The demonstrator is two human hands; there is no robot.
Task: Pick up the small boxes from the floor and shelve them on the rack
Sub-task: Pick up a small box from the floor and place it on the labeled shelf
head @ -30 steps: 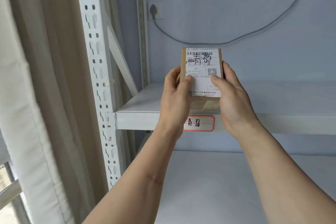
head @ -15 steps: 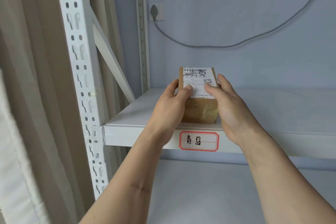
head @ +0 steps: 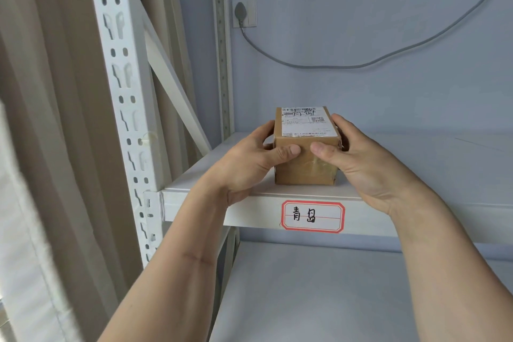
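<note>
A small brown cardboard box point(head: 305, 166) with a white shipping label on top rests flat on the white rack shelf point(head: 416, 164), close to its front edge. My left hand point(head: 247, 164) grips the box's left side, thumb pressed on the front face. My right hand point(head: 358, 158) grips its right side, thumb also on the front face. Both palms wrap the box's sides, hiding them.
A red-bordered handwritten label point(head: 313, 216) is stuck on the shelf's front lip below the box. A perforated white upright point(head: 122, 86) and diagonal brace point(head: 172, 86) stand at left, beige curtain point(head: 50, 119) beyond. A lower shelf point(head: 319, 294) lies beneath. A grey cable point(head: 347, 65) hangs from a wall socket.
The box went from held up and tilted toward me to lying flat on the shelf. Both thumbs slid from the label down onto the front face.
</note>
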